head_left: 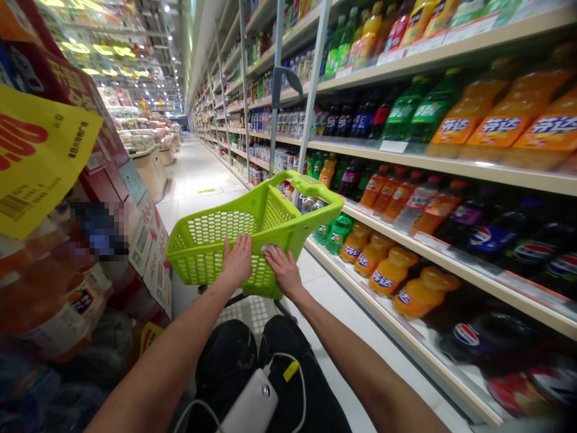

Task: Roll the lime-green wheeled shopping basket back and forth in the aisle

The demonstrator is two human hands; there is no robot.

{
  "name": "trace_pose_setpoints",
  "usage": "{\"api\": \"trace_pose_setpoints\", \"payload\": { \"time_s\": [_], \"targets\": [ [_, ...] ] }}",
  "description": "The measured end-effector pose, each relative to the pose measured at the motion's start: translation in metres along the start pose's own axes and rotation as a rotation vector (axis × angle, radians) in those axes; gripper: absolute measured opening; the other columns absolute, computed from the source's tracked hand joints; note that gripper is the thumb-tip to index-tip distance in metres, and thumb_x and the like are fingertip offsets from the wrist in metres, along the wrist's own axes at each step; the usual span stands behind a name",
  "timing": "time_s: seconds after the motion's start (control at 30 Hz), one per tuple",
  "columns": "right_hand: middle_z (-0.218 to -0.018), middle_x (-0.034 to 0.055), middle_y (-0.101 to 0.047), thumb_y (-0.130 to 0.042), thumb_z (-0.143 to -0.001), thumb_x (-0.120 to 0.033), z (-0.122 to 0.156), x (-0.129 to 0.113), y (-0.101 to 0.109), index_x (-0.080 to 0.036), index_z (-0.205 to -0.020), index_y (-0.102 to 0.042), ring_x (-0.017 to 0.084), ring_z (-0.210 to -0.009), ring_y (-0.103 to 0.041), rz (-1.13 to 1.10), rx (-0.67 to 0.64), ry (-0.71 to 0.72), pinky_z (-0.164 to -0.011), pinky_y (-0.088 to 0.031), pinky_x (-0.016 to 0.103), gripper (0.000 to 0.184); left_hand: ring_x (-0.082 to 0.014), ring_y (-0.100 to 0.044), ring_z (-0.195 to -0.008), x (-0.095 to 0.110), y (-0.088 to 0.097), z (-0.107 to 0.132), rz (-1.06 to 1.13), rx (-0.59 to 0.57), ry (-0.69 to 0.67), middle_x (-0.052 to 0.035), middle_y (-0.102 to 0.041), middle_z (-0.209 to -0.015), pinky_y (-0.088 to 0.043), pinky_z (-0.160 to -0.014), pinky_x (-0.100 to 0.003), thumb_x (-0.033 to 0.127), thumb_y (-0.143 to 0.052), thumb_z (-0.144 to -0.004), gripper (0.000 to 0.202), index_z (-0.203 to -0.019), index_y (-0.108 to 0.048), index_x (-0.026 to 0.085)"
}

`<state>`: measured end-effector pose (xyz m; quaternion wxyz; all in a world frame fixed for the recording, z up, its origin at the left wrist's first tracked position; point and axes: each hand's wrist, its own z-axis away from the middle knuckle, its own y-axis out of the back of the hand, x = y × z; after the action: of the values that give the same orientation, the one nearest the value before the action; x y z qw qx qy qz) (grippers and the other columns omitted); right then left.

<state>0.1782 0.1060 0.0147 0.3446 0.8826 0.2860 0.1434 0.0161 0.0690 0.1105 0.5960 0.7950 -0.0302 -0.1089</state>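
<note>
A lime-green shopping cart (211,240) with a perforated plastic basket stands side-on before me, its handle (311,185) toward the shelves. My left hand (238,261) rests on the near side of the basket, fingers stretched out and tips at the rim. Just to its right, my right hand (283,270) presses a small crumpled whitish wipe (267,248) against the basket's side panel. Its fingers lie over the wipe and partly cover it. The far wall of the basket shows through the open top.
Shelves (442,155) of bottled drinks line the right side. Stacked cartons (151,252) and wrapped orange bottles (58,300) crowd the left, below a yellow price sign (40,159). A white device (252,400) with a cable lies at my lap. A tiled aisle (193,162) runs ahead.
</note>
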Motion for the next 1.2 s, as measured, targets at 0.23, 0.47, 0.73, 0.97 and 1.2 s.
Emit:
{"api": "trace_pose_setpoints", "payload": {
  "time_s": [0.23, 0.47, 0.73, 0.97, 1.2],
  "targets": [
    [-0.131, 0.0084, -0.048, -0.035, -0.088, -0.012, -0.028, 0.010, 0.031, -0.020, -0.119, -0.054, 0.019, -0.132, -0.027, 0.001, 0.213, -0.092, -0.106, -0.018, 0.045, 0.038, -0.0214, -0.013, -0.136, 0.010, 0.000, -0.008, -0.012, 0.009, -0.027, -0.0105, -0.016, -0.148, -0.008, -0.108, -0.054, 0.013, -0.037, -0.071, 0.069, -0.138, -0.018, 0.008],
    [-0.130, 0.0058, -0.049, -0.038, -0.088, -0.012, -0.026, 0.014, 0.016, -0.020, -0.116, -0.055, 0.021, -0.129, -0.031, 0.050, 0.142, -0.047, -0.105, -0.020, 0.046, 0.034, -0.0203, -0.013, -0.136, 0.022, 0.000, -0.015, 0.016, 0.009, -0.059, -0.0099, -0.016, -0.148, -0.008, -0.108, -0.054, 0.016, -0.037, -0.072, 0.070, -0.139, -0.017, 0.008],
    [-0.125, 0.0076, -0.054, -0.038, -0.085, -0.009, 0.004, 0.012, 0.015, -0.020, -0.114, -0.056, 0.020, -0.125, -0.038, 0.002, 0.094, -0.002, -0.103, -0.023, 0.047, 0.036, -0.0217, -0.016, -0.135, 0.023, 0.003, -0.011, 0.026, 0.023, -0.058, -0.0125, -0.020, -0.146, -0.010, -0.108, -0.053, 0.015, -0.037, -0.072, 0.067, -0.137, -0.020, 0.007],
    [-0.127, 0.0114, -0.051, -0.038, -0.085, -0.010, -0.031, 0.039, 0.053, -0.018, -0.116, -0.055, 0.020, -0.131, -0.028, 0.050, 0.399, -0.127, -0.105, -0.019, 0.047, 0.036, -0.0218, -0.012, -0.136, 0.033, 0.004, -0.024, 0.037, 0.060, -0.112, -0.0113, -0.016, -0.148, -0.007, -0.108, -0.054, 0.015, -0.038, -0.074, 0.067, -0.138, -0.018, 0.009],
    [-0.126, 0.0121, -0.052, -0.037, -0.084, -0.009, -0.011, 0.040, 0.029, -0.016, -0.112, -0.057, 0.022, -0.130, -0.030, 0.056, 0.271, -0.079, -0.103, -0.023, 0.048, 0.035, -0.0202, -0.012, -0.136, 0.044, 0.011, -0.027, 0.050, 0.028, -0.131, -0.0113, -0.015, -0.148, -0.007, -0.109, -0.053, 0.018, -0.035, -0.076, 0.066, -0.138, -0.015, 0.008]
  ]
}}
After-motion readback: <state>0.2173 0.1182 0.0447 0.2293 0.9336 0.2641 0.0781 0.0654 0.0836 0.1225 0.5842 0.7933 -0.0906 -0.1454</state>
